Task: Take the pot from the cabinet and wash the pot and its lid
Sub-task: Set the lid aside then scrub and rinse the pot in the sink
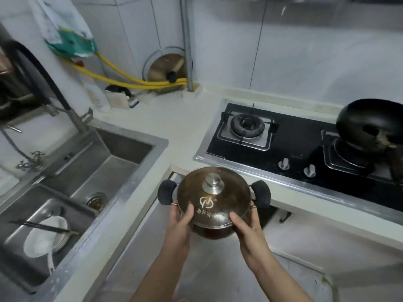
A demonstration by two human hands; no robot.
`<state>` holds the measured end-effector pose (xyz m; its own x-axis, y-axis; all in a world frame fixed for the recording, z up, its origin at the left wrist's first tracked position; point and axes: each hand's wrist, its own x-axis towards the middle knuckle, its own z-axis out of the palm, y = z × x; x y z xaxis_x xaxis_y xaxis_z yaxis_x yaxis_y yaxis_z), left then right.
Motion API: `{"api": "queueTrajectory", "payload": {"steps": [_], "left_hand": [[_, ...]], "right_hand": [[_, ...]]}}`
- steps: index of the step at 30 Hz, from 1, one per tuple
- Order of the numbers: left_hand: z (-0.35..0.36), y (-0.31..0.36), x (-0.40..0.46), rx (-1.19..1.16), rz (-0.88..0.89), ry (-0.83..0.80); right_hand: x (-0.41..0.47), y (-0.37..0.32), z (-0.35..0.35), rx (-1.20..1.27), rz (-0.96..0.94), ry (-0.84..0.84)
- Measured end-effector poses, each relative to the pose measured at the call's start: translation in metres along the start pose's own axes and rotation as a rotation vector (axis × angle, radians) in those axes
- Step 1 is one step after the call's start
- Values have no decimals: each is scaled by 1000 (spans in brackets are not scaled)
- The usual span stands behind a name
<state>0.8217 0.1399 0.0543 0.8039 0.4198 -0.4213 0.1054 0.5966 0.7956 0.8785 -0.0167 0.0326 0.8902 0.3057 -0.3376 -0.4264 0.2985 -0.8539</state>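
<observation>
I hold a brownish metal pot in the air in front of the counter corner, below counter height. Its domed lid, with a silver knob and a white logo, sits on the pot. Two black padded side handles stick out left and right. My left hand grips the pot's near left side, thumb resting on the lid. My right hand grips the near right side, thumb on the lid rim. The steel sink lies to the left.
A black hose faucet arches over the sink. A lower basin holds a white bowl with chopsticks across it. A gas stove with a black wok is on the right. Another lid leans against the back wall.
</observation>
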Motion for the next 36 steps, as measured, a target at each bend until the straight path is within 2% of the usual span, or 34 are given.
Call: {"api": "queueTrajectory", "payload": {"steps": [8, 17, 24, 27, 36], "left_hand": [[-7, 66, 1, -96, 94, 137], [-92, 147, 58, -238, 154, 275], [-171, 198, 104, -326, 168, 328], [-202, 211, 123, -337, 167, 420], [-248, 218, 177, -402, 96, 605]], "right_hand": [[34, -42, 60, -37, 52, -213], [97, -25, 195, -21, 130, -373], [146, 14, 295, 3, 323, -398], [162, 27, 327, -15, 421, -401], [229, 71, 374, -80, 644, -294]]}}
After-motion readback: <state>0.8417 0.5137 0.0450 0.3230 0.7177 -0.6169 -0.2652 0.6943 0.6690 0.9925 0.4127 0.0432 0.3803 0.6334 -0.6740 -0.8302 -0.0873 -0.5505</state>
